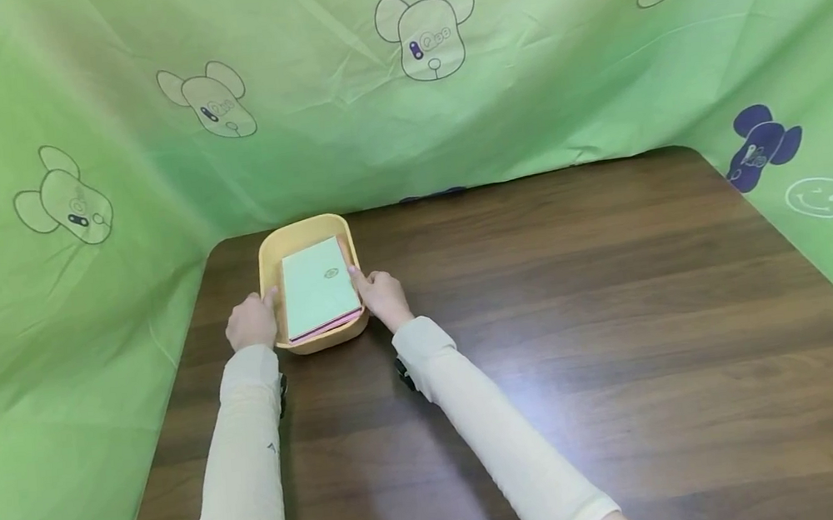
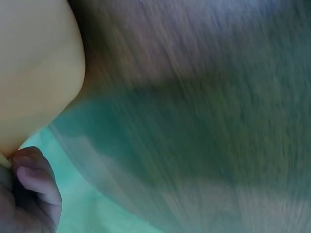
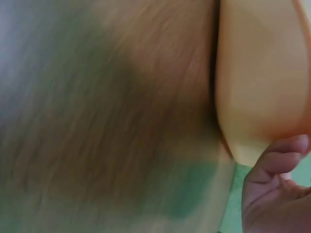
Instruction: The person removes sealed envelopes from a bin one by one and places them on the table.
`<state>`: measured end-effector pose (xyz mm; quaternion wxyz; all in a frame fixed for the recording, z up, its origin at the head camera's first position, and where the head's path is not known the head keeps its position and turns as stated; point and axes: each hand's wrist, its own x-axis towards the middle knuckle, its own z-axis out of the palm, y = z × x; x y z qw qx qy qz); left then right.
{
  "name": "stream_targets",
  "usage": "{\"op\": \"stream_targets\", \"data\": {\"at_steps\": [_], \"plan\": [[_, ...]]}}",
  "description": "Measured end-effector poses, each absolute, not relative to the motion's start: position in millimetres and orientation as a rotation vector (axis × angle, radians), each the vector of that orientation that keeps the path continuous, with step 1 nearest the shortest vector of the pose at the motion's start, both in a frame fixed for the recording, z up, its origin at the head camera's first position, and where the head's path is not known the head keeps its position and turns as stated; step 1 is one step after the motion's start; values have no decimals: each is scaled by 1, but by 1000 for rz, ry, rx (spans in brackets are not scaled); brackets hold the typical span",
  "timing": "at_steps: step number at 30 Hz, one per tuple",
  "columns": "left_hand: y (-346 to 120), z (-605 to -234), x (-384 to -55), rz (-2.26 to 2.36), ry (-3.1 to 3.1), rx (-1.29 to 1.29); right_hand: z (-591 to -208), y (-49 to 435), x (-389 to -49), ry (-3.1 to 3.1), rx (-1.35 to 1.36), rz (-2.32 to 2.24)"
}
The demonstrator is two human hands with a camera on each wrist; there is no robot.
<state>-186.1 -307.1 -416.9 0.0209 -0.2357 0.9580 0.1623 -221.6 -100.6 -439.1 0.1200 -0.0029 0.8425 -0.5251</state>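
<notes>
A yellow plastic basket (image 1: 301, 236) with rounded corners stands near the far left of the table in the head view. Inside it lies a mint-green booklet (image 1: 317, 290) with a small round emblem, on top of pink ones (image 1: 340, 323). My left hand (image 1: 252, 320) grips the basket's left rim, its fingers curled under the edge in the left wrist view. On the opposite side my right hand (image 1: 384, 296) holds the right rim, thumb over the top and fingers (image 3: 279, 162) bent against the outer wall.
The dark wooden table (image 1: 580, 319) stretches away to the right of the basket. A green curtain (image 1: 329, 134) printed with cartoon bear heads hangs right behind the table and along its left side, close to the basket.
</notes>
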Motion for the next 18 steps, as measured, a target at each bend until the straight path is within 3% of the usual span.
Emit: {"op": "stream_targets", "data": {"at_steps": [18], "plan": [[-297,-416,-195,405,2966,-586,-425,-90,-232,2613,-134,-1020]]}}
